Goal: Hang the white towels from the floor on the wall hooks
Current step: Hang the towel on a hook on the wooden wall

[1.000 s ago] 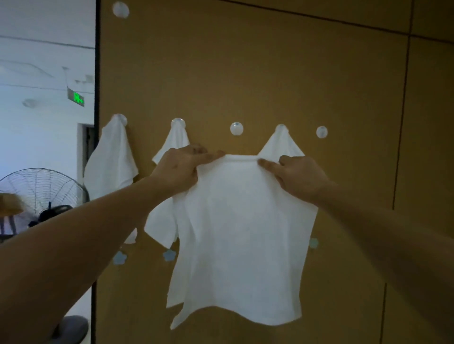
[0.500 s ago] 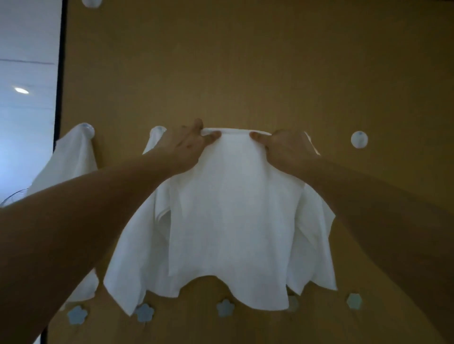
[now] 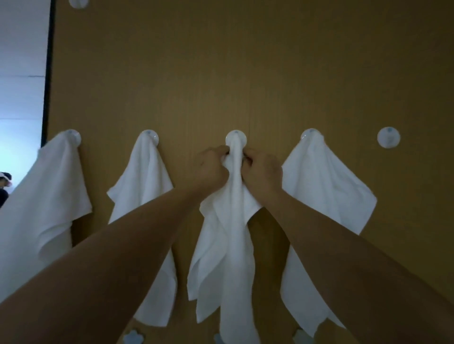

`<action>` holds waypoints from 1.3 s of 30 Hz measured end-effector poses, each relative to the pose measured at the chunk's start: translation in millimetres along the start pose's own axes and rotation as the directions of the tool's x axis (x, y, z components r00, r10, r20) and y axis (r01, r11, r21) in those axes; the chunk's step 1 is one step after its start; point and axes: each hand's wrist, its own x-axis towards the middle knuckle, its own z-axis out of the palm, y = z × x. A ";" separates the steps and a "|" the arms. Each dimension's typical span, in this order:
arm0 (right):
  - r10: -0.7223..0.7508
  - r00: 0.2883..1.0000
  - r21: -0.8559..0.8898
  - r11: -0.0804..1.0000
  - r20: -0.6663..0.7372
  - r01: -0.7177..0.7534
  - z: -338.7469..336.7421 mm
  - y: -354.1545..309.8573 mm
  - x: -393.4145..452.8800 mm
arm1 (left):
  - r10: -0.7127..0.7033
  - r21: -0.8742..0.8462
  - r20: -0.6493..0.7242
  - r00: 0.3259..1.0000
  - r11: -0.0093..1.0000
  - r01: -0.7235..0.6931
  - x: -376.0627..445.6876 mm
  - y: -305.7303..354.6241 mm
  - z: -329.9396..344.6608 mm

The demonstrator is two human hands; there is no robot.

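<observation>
A white towel (image 3: 228,245) hangs bunched from the middle wall hook (image 3: 235,138) on the brown wall. My left hand (image 3: 211,167) and my right hand (image 3: 263,170) pinch the towel just below that hook, one on each side of the fold. Three more white towels hang from hooks: one at far left (image 3: 46,196), one left of centre (image 3: 145,186) and one right of centre (image 3: 324,186). A bare round white hook (image 3: 388,137) sits at the right end of the row.
Another bare hook (image 3: 78,3) shows at the top left edge. Small pale blue flower stickers (image 3: 133,337) line the wall's lower part. The wall panel's dark left edge (image 3: 48,86) borders a bright room, where a person's head (image 3: 5,180) shows.
The towel was held spread wide between my hands in front of the wall. It now hangs gathered on the middle hook, with my hands drawn close together beneath it.
</observation>
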 end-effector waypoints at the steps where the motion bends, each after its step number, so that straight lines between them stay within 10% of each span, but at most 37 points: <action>1: 0.000 1.000 -0.016 1.000 -0.005 0.000 0.9 -2.2 -3.2 | -0.030 -0.090 0.001 1.000 0.995 0.030 0.1 1.3 -0.8; 7: 0.023 1.000 0.027 0.999 0.007 -0.023 0.7 -1.8 -15.7 | -0.011 0.305 -0.120 0.993 0.951 0.047 -10.4 6.1 -6.8; 12: 0.162 0.979 0.118 0.977 0.127 -0.177 -13.9 -8.4 -20.5 | -0.126 -0.188 0.046 0.991 0.973 0.132 -27.0 5.4 0.5; 17: 0.351 0.905 0.135 0.912 0.239 -0.389 -24.3 -28.7 -38.6 | -0.043 -0.302 0.119 0.992 0.950 0.078 -48.0 -9.9 -0.6; 30: 0.462 0.883 -0.521 0.774 0.078 -0.359 -61.3 -106.4 -109.9 | 0.281 -0.183 0.003 0.960 0.944 -0.275 -97.4 -39.4 -44.8; 39: 0.728 0.667 -0.709 0.554 0.160 -0.435 -94.5 -130.4 -246.2 | 0.289 -0.129 0.429 0.856 0.957 -0.259 -204.9 -36.0 5.3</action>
